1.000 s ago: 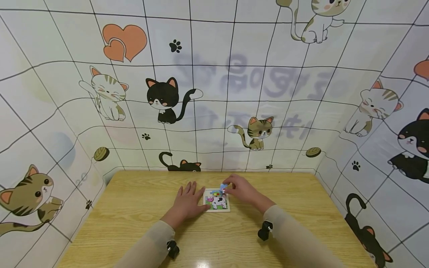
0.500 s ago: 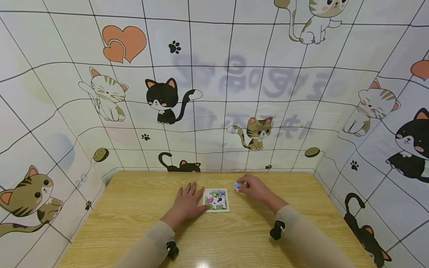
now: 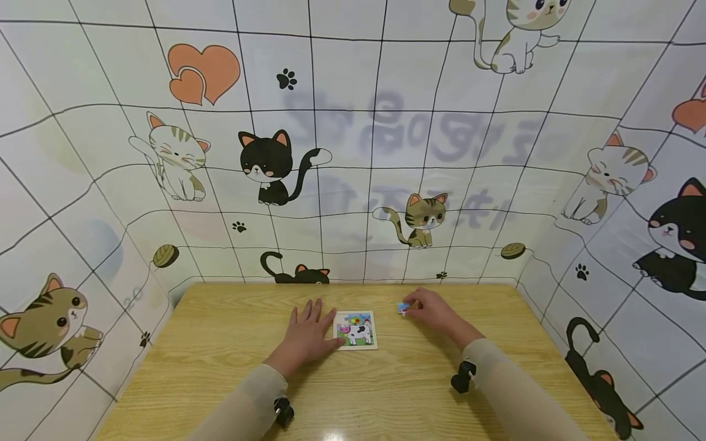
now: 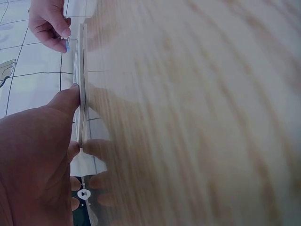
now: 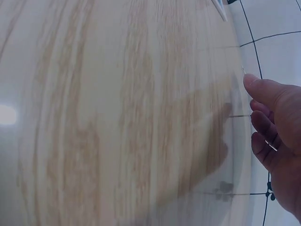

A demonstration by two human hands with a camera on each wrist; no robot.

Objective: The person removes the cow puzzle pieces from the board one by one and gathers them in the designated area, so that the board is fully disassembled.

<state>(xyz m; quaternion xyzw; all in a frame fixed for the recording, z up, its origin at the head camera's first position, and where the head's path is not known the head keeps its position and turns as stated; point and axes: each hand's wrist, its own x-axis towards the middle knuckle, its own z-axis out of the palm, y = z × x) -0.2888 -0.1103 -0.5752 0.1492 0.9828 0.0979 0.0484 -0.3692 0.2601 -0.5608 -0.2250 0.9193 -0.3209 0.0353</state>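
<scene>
A square jigsaw puzzle [image 3: 355, 334] with a cow picture and a pale frame lies on the table. My left hand [image 3: 309, 334] rests beside it with fingers spread, the thumb touching the frame's left edge. In the left wrist view the puzzle frame [image 4: 82, 70] shows edge-on at the thumb. To the right of the puzzle, my right hand [image 3: 432, 312] pinches a small blue puzzle piece [image 3: 403, 309] between thumb and fingers. In the right wrist view, only a thin edge of the piece shows at the thumb tip of my right hand [image 5: 277, 122].
The wooden table [image 3: 353, 392] is glossy, and its back edge meets a wall sheet [image 3: 342, 141] printed with cats and grid lines. Dark wrist cameras sit at both sleeves [image 3: 496, 373].
My right hand has lifted the puzzle piece away from the puzzle's upper right corner and carried it rightward. The left hand stays where it was.
</scene>
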